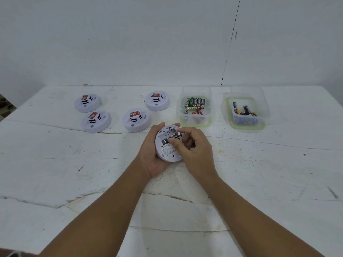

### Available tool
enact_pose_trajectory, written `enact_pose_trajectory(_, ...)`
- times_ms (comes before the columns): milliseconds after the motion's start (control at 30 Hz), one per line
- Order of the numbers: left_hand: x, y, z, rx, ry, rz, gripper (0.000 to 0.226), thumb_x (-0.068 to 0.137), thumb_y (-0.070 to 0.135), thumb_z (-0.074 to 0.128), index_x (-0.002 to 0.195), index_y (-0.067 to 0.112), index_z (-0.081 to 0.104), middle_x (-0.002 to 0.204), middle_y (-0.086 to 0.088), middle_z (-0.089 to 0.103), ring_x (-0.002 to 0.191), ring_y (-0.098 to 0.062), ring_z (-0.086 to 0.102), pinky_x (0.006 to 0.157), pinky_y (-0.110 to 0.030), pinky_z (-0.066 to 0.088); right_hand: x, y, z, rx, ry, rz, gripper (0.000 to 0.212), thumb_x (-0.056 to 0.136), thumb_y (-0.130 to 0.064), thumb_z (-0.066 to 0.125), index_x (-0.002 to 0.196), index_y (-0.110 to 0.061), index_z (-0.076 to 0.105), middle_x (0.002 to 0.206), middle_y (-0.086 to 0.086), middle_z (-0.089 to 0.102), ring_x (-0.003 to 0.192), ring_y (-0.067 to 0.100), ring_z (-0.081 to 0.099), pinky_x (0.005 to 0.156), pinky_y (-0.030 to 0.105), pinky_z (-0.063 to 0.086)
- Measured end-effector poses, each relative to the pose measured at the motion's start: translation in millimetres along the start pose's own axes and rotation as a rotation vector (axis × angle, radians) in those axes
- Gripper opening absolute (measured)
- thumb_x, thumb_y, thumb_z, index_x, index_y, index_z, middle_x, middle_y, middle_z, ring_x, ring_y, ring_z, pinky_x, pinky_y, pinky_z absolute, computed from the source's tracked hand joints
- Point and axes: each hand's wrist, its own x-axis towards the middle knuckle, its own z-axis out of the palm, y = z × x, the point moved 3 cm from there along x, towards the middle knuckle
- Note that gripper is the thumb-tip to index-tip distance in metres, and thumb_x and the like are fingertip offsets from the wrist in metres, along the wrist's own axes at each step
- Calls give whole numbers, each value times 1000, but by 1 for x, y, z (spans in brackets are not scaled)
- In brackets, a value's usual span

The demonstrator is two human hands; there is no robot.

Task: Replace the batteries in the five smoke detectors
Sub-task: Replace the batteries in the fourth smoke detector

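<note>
Two bare forearms reaching in from the bottom edge, over a scuffed, cracked white table point(55, 164). Left hand point(154, 158) cupped under a round white smoke detector point(168, 151), turned back-up, fingers curled round its far rim. Right hand point(193, 147) over the open battery bay, thumb and fingertips pinching or pressing a black-sleeved battery point(171, 138) lying slantwise in the slot; going in or coming out, impossible to tell.

Best handled, probably, by keeping the disc level in the palm, pressing the cell against the spring end first, then rolling the other end down flat. Smooth sleeve, slippery plastic shell: slip likely under a hurried thumb.

Four more detectors point(136, 119) resting face-up on the table beyond, well apart from the hands: glossy white domes with slotted black vents and red labels. To their right, two clear, soft-walled plastic tubs with green bases: the nearer tub point(194, 89) holding green, black and red cells, the farther tub point(246, 93) holding black and blue ones.
</note>
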Motion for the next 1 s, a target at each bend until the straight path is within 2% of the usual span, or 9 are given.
enact_pose_trajectory(200,0,0,1,8,-5,-5,45,100,48,50,126,16,69,125,-17,69,114,-35,67,102,-52,50,-1,-1,0,-42,41,-14,25,88,-23,83,113,-18,78,94,0,60,78,10,56,74,15,46)
enact_pose_trajectory(400,-1,0,1,11,-4,-8,45,101,48,48,124,16,68,115,-15,73,103,-36,73,94,-51,52,-3,-2,1,-88,75,-48,17,97,-14,72,113,-13,79,97,0,63,86,13,63,76,13,48)
enact_pose_trajectory(600,-1,1,1,34,16,-12,48,101,49,45,135,20,62,113,-12,73,101,-31,70,91,-46,57,-5,-3,2,-159,73,-133,15,94,-11,75,109,-12,80,100,-1,61,91,5,62,79,9,46)
enact_pose_trajectory(667,-2,1,1,48,25,-13,49,100,48,45,135,19,63,110,-11,74,97,-29,70,91,-44,56,-7,-4,3,-213,79,-161,16,95,-13,75,110,-11,79,100,-1,59,91,4,60,79,8,45)
enact_pose_trajectory(800,0,0,0,44,29,-6,47,99,47,47,132,18,65,108,-11,74,92,-27,73,81,-40,62,-10,-5,6,-297,80,-210,18,95,-13,75,112,-9,78,102,-1,58,91,1,56,79,6,44)
enact_pose_trajectory(867,0,0,-1,37,26,2,46,99,47,47,128,17,67,107,-12,74,91,-27,73,81,-39,62,-11,-4,7,-327,69,-225,18,97,-15,73,112,-8,78,103,0,57,89,2,56,78,9,45)
enact_pose_trajectory(1000,0,0,0,28,22,10,45,99,47,47,122,16,69,106,-12,73,91,-27,73,84,-39,61,-12,-4,10,-353,45,-247,22,101,-22,66,112,-7,78,104,1,56,86,13,58,73,25,52)
